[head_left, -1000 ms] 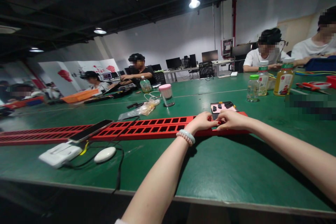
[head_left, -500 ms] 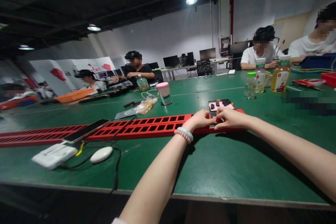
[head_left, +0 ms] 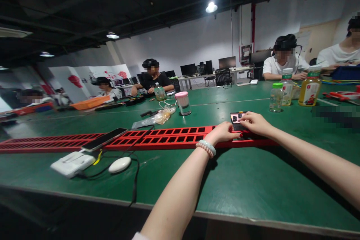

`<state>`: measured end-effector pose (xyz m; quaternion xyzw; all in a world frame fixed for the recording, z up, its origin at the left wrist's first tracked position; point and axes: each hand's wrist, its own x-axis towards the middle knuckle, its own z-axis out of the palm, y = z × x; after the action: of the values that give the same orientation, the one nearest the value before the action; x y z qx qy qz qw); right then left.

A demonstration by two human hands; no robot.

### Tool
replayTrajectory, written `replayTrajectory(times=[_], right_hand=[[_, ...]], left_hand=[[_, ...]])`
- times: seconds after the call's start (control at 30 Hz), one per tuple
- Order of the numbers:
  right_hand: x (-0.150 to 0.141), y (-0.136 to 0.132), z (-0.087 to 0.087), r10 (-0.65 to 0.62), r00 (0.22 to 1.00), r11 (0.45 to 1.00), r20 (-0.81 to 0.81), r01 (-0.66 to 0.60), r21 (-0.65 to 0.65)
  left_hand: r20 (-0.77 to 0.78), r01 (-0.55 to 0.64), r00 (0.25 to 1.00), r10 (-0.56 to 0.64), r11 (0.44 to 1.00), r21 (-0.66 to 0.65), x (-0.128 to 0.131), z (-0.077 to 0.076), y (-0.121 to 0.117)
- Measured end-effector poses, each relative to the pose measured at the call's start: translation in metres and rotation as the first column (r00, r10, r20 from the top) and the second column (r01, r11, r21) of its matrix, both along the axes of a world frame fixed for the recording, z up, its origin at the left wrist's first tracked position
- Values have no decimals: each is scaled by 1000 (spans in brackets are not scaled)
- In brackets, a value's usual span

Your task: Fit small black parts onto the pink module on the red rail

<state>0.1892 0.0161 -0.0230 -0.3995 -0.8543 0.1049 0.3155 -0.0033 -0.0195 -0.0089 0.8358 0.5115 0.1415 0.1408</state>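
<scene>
A long red slotted rack [head_left: 174,140] lies across the green table in front of me. My left hand [head_left: 222,133], with bracelets at the wrist, bends over its right part, fingers closed at the slots; anything between them is too small to make out. Just behind the rack sits a small dark open box [head_left: 234,118] with a pinkish inside and small black pieces in it. My right hand [head_left: 257,123] reaches over this box, its thumb and fingers drawn together at the pieces. Whether it grips one is hidden.
A phone [head_left: 104,139] lies across the rack, with a white device [head_left: 73,164], cables and a white oval object [head_left: 119,165] nearby. Behind stand a pink-lidded jar [head_left: 183,104] and plastic bags [head_left: 160,116]. Bottles [head_left: 309,88] stand at right. Co-workers sit across the table.
My right hand has moved from beside my left hand at the rack back to the small box. My left hand stays at the rack. The view has shifted slightly.
</scene>
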Motion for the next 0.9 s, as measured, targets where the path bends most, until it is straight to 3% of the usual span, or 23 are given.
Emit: replayTrajectory(times=[0.07, 0.2, 0.37, 0.53, 0.9], right_hand=[[-4, 17, -4, -105, 994, 994, 37, 103, 43], [-16, 53, -10, -109, 975, 991, 194, 91, 100], [-25, 82, -25, -259, 952, 966, 166, 251, 68], [-23, 84, -35, -235, 954, 970, 184, 242, -14], [-25, 75, -30, -203, 942, 970, 267, 231, -79]], left_hand=[[-1, 12, 1000, -12, 1000, -2, 0, 2, -3], [-15, 24, 1000, -24, 1000, 7, -1, 2, -5], [-22, 40, 999, -40, 999, 13, -2, -1, -3], [-25, 30, 999, -30, 1000, 1, -1, -2, -1], [-7, 28, 1000, -28, 1000, 12, 0, 0, -2]])
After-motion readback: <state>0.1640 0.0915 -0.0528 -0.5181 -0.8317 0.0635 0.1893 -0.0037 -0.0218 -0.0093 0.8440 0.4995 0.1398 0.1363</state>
